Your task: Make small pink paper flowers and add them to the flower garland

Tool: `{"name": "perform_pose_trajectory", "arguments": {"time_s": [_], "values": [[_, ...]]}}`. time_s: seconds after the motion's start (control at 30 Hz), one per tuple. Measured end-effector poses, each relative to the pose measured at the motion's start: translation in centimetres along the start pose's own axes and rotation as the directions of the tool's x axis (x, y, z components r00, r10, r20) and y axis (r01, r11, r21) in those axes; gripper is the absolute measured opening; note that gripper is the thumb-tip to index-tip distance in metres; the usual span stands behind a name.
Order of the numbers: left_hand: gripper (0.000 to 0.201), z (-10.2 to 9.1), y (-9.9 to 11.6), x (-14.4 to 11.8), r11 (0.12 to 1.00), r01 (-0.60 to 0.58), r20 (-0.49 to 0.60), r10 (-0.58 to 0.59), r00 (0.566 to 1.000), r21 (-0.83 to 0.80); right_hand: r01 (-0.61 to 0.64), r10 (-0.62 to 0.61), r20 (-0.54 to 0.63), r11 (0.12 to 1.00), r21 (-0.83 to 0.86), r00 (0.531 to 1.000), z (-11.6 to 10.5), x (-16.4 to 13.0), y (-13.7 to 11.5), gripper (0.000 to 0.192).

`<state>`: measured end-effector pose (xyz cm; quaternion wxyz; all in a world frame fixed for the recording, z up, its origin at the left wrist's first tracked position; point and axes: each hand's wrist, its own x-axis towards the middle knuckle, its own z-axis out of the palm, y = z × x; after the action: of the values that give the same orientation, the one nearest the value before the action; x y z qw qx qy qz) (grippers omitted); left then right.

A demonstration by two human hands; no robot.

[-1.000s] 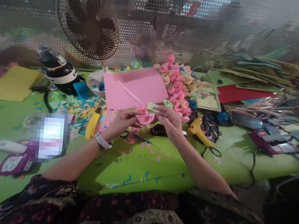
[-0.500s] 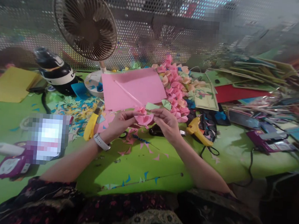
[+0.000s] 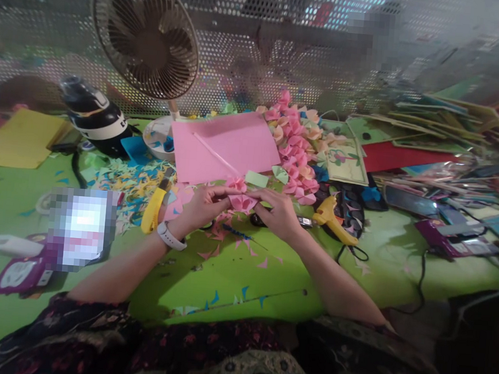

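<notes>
My left hand (image 3: 202, 205) and my right hand (image 3: 276, 211) meet over the middle of the green table (image 3: 234, 272), both pinching a small pink paper flower piece (image 3: 242, 201). A white watch sits on my left wrist. Just behind the hands lies a pink paper sheet (image 3: 224, 145) with a thin stick across it. A heap of folded pink and peach paper flowers (image 3: 296, 144) runs back to the right of the sheet. Small pink paper scraps (image 3: 245, 247) lie under my hands.
A yellow glue gun (image 3: 333, 218) lies right of my right hand, a yellow utility knife (image 3: 155, 205) left of my left hand. A desk fan (image 3: 147, 35) and a black bottle (image 3: 95, 117) stand at the back left. Stacked coloured papers (image 3: 431, 129) and cables crowd the right side.
Both hands have lowered slightly toward the table with the pink flower piece, and the fingers have closed in tighter around it.
</notes>
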<state>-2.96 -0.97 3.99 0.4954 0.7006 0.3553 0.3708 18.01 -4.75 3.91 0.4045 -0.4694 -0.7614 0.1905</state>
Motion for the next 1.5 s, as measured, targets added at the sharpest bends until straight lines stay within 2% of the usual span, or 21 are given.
{"name": "perform_pose_trajectory", "arguments": {"time_s": [0.1,0.2,0.3,0.4,0.53,0.63,0.73,0.83,0.93,1.03,1.17,1.3,1.37,1.43,1.5], "values": [[0.030,0.0,-0.1,0.0,0.999,-0.037,0.002,0.037,0.999,0.035,0.012,-0.012,-0.012,1.000,-0.016,1.000,0.1,-0.1,0.2,0.026],[0.027,-0.1,-0.4,0.0,0.979,-0.157,0.001,0.159,0.987,0.128,-0.001,0.001,0.008,1.000,0.003,1.000,0.2,0.0,0.2,0.026],[0.026,-0.3,-0.8,0.0,0.931,-0.272,0.024,0.274,0.961,0.245,-0.001,0.004,0.040,0.997,-0.078,0.999,0.2,-0.1,0.1,0.028],[0.026,-0.3,-1.0,-0.1,0.876,-0.330,0.051,0.334,0.941,0.353,0.012,0.001,0.073,0.984,-0.177,0.997,0.4,-0.3,0.0,0.031],[0.026,-0.1,-1.0,-0.4,0.789,-0.393,0.090,0.401,0.912,0.473,-0.012,0.020,0.057,0.989,-0.150,0.998,0.6,-0.4,-0.3,0.027],[0.025,0.3,-0.6,-0.7,0.753,-0.392,0.088,0.411,0.907,0.528,-0.100,0.100,0.044,0.995,-0.015,0.994,0.7,-0.4,-0.7,0.022],[0.023,0.8,0.2,-1.1,0.731,-0.328,0.064,0.364,0.929,0.598,-0.176,0.172,0.054,0.979,0.106,0.984,0.8,-0.4,-1.4,0.019],[0.022,1.3,0.9,-1.6,0.691,-0.265,0.058,0.307,0.950,0.673,-0.144,0.142,0.025,0.986,0.083,0.990,0.7,-0.5,-2.1,0.018],[0.024,1.6,1.4,-2.2,0.660,-0.255,0.039,0.324,0.945,0.707,-0.109,0.109,0.010,0.993,0.032,0.994,0.7,-0.8,-2.7,0.018],[0.027,1.8,1.7,-2.6,0.639,-0.246,0.027,0.333,0.943,0.729,-0.138,0.138,-0.009,0.990,0.026,0.990,1.0,-1.0,-3.0,0.016],[0.023,2.3,1.9,-2.8,0.670,-0.204,0.014,0.278,0.961,0.714,-0.206,0.209,-0.027,0.975,0.081,0.978,1.4,-1.1,-2.9,0.016],[0.025,3.1,2.1,-2.9,0.745,-0.171,0.036,0.194,0.980,0.645,-0.200,0.205,-0.076,0.978,0.060,0.976,1.4,-0.9,-2.8,0.018],[0.035,3.4,2.1,-3.0,0.801,-0.153,0.049,0.153,0.987,0.579,-0.184,0.184,-0.073,0.983,0.006,0.980,1.6,-1.0,-2.8,0.020],[0.049,3.8,1.9,-3.2,0.852,-0.145,0.056,0.135,0.989,0.503,-0.160,0.160,-0.017,0.987,-0.019,0.987,1.9,-1.2,-2.9,0.027],[0.063,4.1,1.4,-3.7,0.882,-0.162,0.052,0.155,0.987,0.442,-0.104,0.104,0.062,0.995,0.004,0.993,2.1,-1.4,-3.1,0.041]]}}
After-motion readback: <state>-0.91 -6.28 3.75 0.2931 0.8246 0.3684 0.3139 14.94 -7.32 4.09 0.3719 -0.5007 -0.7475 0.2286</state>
